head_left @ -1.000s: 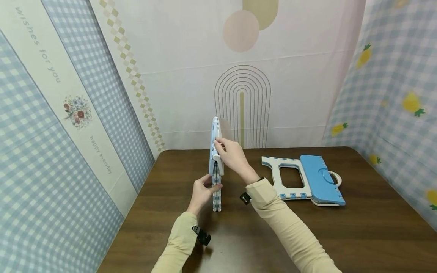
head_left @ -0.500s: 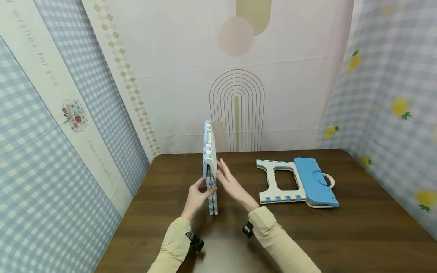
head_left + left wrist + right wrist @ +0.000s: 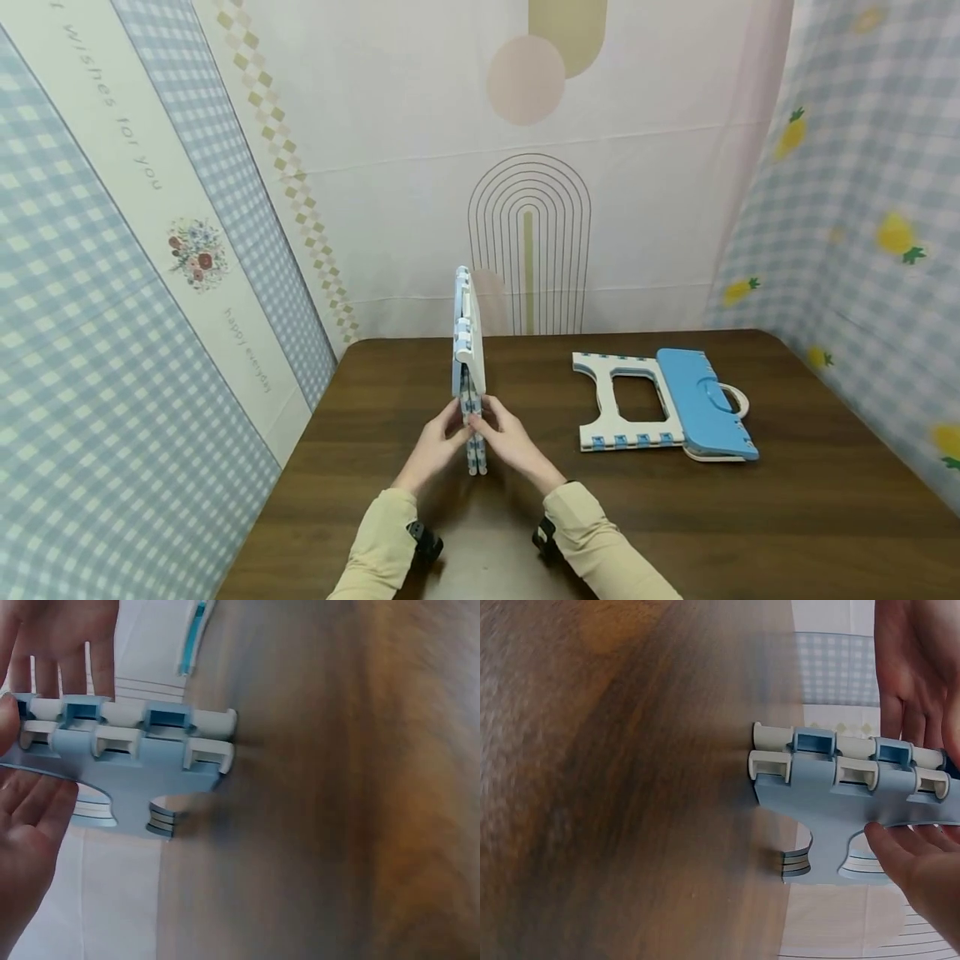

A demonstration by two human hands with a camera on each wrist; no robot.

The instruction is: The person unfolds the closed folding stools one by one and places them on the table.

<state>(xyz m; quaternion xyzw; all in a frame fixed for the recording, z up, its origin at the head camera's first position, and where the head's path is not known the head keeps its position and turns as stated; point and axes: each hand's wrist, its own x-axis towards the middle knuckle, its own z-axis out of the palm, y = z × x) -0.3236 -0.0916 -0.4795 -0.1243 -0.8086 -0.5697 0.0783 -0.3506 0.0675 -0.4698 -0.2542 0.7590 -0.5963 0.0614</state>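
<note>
A blue and white folding stool (image 3: 468, 333) stands upright and folded flat, with its narrow hinged edge towards me. My left hand (image 3: 433, 446) grips its lower leg part from the left, the thumb at the near edge. From the right, my right hand (image 3: 513, 437) holds the same part at about the same height. In the left wrist view the stool's hinged leg panels (image 3: 124, 739) lie between both hands, my left hand (image 3: 30, 840) at the lower left. The right wrist view shows the right hand (image 3: 922, 866) against the blue panel.
A second blue and white folding stool (image 3: 637, 404) lies flat on the brown wooden table (image 3: 787, 517) at the right, its white handle pointing right. Patterned cloths hang at the back (image 3: 390, 208) and along both sides. A black wrist camera sits on each forearm.
My right hand has come down from the stool's upper part to its lower legs, beside the left hand. The left hand keeps its hold. The stool stays upright; the head view has shifted slightly.
</note>
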